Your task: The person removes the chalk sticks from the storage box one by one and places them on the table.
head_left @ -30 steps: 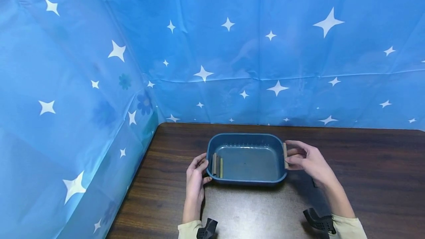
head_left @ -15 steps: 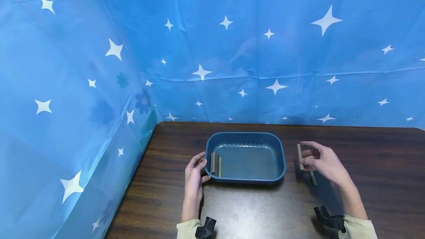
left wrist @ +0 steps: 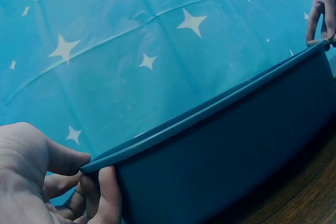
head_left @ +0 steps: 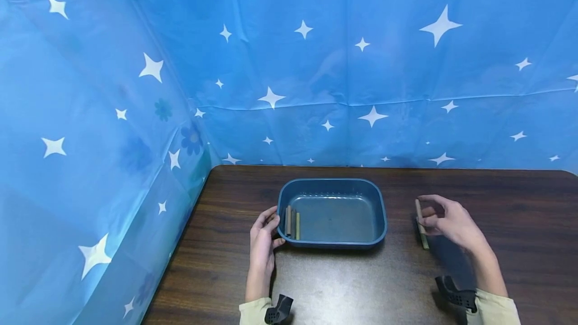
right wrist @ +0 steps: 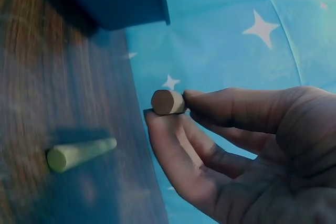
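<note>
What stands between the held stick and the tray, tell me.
Nothing visible: from the held stick in the right hand to the tray, only table shows. The green stick lies below, on the table.

Right hand [head_left: 451,222] has plenty of room at 3 o'clock, a gap at 9 before the tub [head_left: 331,245], green stick [head_left: 424,241] blocking 8, curtain [head_left: 402,74] walling off 12.

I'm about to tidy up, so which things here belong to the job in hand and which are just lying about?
Likely the job:
tub, gripped by the left hand
sticks inside it
tan stick pinched by the right hand
green stick on the table

Probably just around:
the table itself
starry backdrop
black wrist pieces
</note>
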Demonstrator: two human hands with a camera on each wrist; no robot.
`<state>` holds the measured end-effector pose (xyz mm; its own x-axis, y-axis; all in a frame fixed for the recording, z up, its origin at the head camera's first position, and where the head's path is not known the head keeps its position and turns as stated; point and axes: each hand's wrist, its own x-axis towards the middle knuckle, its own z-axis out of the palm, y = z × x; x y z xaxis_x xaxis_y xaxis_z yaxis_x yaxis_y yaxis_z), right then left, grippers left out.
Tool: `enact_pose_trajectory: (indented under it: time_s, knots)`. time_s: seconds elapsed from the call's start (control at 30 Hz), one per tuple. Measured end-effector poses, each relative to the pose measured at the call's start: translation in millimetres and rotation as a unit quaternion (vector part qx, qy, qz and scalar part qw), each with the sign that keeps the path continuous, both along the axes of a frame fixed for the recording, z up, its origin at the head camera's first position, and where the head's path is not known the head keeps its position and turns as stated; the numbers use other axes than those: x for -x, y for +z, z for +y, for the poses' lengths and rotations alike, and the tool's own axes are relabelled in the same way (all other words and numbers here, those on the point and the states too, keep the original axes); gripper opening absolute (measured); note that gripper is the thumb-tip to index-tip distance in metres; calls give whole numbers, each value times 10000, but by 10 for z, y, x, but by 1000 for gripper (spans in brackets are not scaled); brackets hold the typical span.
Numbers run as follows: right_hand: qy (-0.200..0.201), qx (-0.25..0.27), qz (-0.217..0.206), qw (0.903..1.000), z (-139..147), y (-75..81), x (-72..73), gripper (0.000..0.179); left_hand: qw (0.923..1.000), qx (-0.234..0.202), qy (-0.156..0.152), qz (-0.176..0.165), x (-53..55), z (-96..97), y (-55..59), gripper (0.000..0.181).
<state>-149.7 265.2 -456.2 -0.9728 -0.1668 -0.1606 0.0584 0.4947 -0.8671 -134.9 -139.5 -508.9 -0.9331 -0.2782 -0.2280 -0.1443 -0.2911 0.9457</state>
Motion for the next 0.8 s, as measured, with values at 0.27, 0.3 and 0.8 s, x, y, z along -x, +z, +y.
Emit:
enact_pose_trajectory:
  time_s: [0.27,0.3,0.8]
  knots:
    - [9,-220,-209,9995,88,-50,24,54,10000,26,-32,3,-15,1,9,36]
    - [7,-289,-246,9993,99,-56,32,54,10000,26,-26,3,-14,2,11,36]
    - [228,-788,-608,9948,153,-189,70,48,10000,-27,-37,6,-13,4,11,36]
